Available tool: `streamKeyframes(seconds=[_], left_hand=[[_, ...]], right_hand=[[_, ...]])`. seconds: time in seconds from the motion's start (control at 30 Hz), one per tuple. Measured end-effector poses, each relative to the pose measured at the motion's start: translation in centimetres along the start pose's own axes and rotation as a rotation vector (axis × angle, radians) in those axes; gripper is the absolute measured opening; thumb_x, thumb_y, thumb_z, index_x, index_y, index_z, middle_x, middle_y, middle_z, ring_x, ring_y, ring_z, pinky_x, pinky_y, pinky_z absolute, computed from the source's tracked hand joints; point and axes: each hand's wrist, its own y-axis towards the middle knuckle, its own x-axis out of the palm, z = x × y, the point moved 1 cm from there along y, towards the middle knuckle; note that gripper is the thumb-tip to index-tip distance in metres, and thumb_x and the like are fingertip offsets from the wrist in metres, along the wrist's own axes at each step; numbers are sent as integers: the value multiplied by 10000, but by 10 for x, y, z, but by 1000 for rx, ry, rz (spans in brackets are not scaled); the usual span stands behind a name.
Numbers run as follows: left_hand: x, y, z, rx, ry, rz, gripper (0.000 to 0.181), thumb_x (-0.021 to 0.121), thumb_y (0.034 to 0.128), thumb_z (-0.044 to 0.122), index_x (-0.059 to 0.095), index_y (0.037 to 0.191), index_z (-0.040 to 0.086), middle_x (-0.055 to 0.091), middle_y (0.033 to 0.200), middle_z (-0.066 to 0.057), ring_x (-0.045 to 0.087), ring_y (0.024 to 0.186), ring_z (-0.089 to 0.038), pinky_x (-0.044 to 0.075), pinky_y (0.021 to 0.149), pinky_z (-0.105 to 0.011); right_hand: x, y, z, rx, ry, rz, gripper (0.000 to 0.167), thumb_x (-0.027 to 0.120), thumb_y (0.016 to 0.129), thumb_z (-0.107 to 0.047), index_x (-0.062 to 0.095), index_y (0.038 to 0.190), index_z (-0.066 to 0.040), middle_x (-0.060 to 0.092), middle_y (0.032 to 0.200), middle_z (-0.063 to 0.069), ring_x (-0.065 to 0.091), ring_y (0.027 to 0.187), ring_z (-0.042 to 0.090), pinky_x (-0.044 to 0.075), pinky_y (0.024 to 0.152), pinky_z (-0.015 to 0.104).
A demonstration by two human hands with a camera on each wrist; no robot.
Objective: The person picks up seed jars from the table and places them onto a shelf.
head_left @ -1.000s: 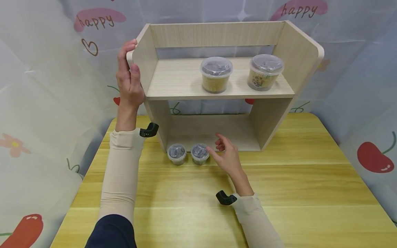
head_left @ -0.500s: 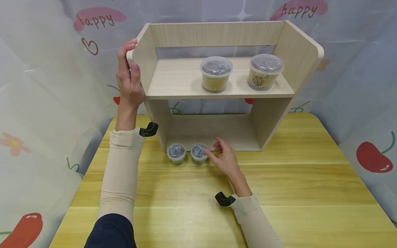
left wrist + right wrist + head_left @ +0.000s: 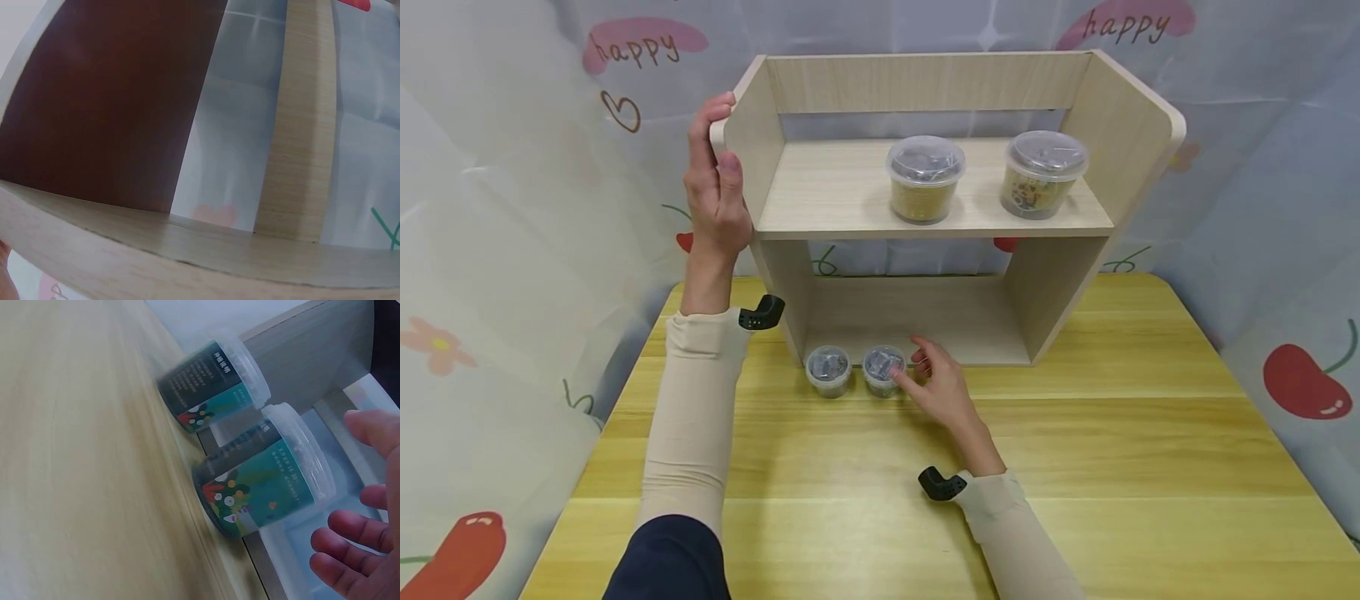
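Observation:
My left hand (image 3: 717,200) grips the front edge of the left side panel of a pale two-tier wooden shelf (image 3: 925,84). In the left wrist view, that panel (image 3: 206,262) runs across the bottom, with only a bit of a finger at the lower left corner. My right hand (image 3: 943,390) is beside the right one of two small lidded plastic cups; its fingers are loosely bent around nothing. In the right wrist view, a gap separates the hand (image 3: 369,540) from the near cup (image 3: 262,478). The other cup (image 3: 209,387) stands behind it. Both have dark-and-teal printed labels.
Two larger clear tubs with yellowish sides, one in the middle (image 3: 925,182) and one on the right (image 3: 1043,175), stand on the upper board. Both small cups stand at the shelf's front foot on the wooden table (image 3: 835,500). Printed cloth surrounds the table.
My right hand has moved slightly left, closer to the right small cup, with its thumb now overlapping the lid in view. The left hand, shelf and containers keep their places.

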Motion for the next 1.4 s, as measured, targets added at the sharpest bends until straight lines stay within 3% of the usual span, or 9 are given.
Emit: streamKeyframes(seconds=[0.23, 0.7, 1.0, 1.4], left_hand=[[0, 0, 0, -1, 16, -11, 654, 422, 949, 421, 394, 1281, -142, 499, 1388, -174, 472, 1274, -223, 421, 1011, -358], [4, 0, 18, -48, 1, -3, 504, 364, 878, 144, 366, 1270, -173, 477, 1381, -230, 471, 1264, -207, 422, 1015, -348], [4, 0, 18, -49, 8, -7, 503, 360, 876, 148, 366, 1265, -171, 475, 1385, -230, 461, 1279, -199, 412, 1025, -348], [4, 0, 17, -28, -27, -2, 488, 376, 882, 136, 370, 1255, -179, 472, 1374, -241, 464, 1266, -223, 429, 1009, -374]], right_hand=[[4, -1, 0, 17, -21, -19, 626, 781, 843, -241, 538, 1341, 48, 608, 973, 132, 578, 842, 280, 512, 769, 435], [11, -2, 3, 48, -40, -49, 648, 783, 837, -280, 538, 1346, 37, 595, 974, 112, 565, 829, 237, 500, 753, 392], [17, -3, 4, 24, -61, -70, 675, 804, 815, -308, 542, 1336, 33, 559, 893, 72, 512, 753, 197, 470, 690, 352], [23, -4, 8, 87, -60, -89, 750, 812, 792, -367, 519, 1374, 5, 567, 921, 68, 525, 787, 209, 465, 696, 340]])
